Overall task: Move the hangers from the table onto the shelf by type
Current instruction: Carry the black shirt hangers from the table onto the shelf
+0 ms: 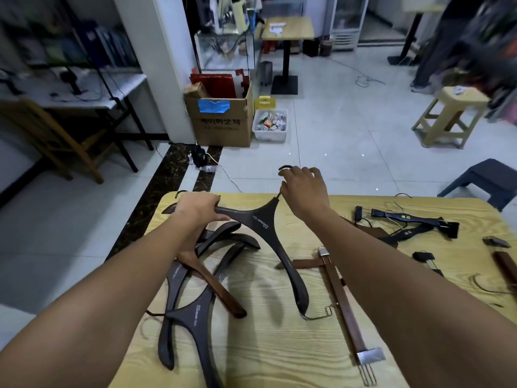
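Observation:
A dark wooden coat hanger (pixel 268 231) is lifted over the light wooden table (pixel 268 345). My left hand (pixel 197 210) grips its left arm. My right hand (pixel 303 189) pinches the metal hook at its top. Below it a pile of several dark and brown coat hangers (pixel 195 275) lies at the table's left. A brown trouser clip hanger (pixel 342 298) lies in the middle. More clip hangers (pixel 414 222) lie at the table's right.
Beyond the table the tiled floor holds a cardboard box (pixel 223 119), a white bin (pixel 270 126), a beige stool (pixel 450 116) and a grey stool (pixel 486 182). A desk with a wooden chair (pixel 56 135) stands at the left. A person stands far right.

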### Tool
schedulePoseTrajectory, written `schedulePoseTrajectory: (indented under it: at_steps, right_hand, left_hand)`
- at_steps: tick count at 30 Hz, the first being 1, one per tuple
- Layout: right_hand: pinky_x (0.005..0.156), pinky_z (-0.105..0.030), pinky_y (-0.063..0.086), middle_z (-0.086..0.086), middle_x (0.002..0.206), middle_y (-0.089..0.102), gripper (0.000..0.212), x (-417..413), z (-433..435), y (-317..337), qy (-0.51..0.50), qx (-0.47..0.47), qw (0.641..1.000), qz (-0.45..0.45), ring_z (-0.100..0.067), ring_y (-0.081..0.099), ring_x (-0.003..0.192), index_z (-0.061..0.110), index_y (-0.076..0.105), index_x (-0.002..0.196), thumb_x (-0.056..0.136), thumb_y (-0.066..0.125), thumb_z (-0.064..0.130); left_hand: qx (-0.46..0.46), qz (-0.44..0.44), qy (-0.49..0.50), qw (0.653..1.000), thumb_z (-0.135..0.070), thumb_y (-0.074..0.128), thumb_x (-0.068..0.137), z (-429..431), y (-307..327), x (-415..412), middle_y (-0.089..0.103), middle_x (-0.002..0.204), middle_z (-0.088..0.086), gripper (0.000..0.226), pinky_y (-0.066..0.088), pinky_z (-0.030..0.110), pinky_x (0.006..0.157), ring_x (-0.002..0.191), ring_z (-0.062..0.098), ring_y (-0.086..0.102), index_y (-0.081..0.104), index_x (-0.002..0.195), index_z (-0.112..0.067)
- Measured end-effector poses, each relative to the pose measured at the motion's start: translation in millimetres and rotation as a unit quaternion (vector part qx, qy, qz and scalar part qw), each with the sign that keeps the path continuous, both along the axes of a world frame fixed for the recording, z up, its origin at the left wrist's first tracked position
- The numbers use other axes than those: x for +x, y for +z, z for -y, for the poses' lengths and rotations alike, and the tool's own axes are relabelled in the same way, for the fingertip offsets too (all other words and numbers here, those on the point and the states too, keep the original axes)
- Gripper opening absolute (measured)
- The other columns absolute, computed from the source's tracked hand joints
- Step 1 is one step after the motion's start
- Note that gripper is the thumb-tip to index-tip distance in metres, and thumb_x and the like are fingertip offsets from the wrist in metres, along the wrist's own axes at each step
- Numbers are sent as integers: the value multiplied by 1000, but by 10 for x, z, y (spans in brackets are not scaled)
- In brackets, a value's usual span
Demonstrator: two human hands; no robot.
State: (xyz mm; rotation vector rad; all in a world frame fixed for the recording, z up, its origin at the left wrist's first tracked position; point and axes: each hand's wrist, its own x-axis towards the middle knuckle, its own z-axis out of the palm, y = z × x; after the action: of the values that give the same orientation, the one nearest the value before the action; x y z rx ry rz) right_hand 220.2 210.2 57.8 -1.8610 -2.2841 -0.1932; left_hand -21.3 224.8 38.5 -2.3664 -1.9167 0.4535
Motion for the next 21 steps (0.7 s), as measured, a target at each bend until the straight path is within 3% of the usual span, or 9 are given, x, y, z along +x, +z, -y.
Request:
schedulePoseTrajectory:
  at_steps: [2,5,9,12,21]
  right_hand:
    - [106,-38,26,-6,129,56,37,-41,47,96,6,11,1000,6,-27,49,120,18,49,134,99,35,22]
    - [104,-38,30,-6,128,56,37,-141,117,162,19,14,1000,13,-27,49,119,17,49,133,100,34,23]
    - [101,-39,32,-6,126,57,36,-343,179,151,45,11,999,15,-28,51,117,16,50,132,100,35,23]
    - [100,-39,33,-7,127,57,36,-557,209,99,63,-1,998,20,-29,51,116,16,50,133,100,36,22]
    - [99,-38,34,-6,127,57,36,-1276,276,-235,141,-51,987,51,-28,52,116,17,50,132,98,38,25]
  left_hand:
    - [26,18,38,999,-71,52,78,111,65,-138,61,85,-2,51,38,29,63,81,20,57,52,81,-20]
    - [55,35,98,993,-70,54,77,282,96,-438,60,89,-3,52,45,30,67,91,21,60,56,90,-20]
    - [75,60,192,977,-72,53,76,587,114,-951,62,84,-2,52,48,29,66,78,20,57,55,83,-20]
    - [89,85,270,955,-68,53,79,836,178,-1328,55,79,0,51,39,28,62,75,22,50,53,82,-18]
    - [142,128,443,876,-75,50,76,1525,195,-2424,62,87,10,61,45,33,73,89,33,62,60,80,-15]
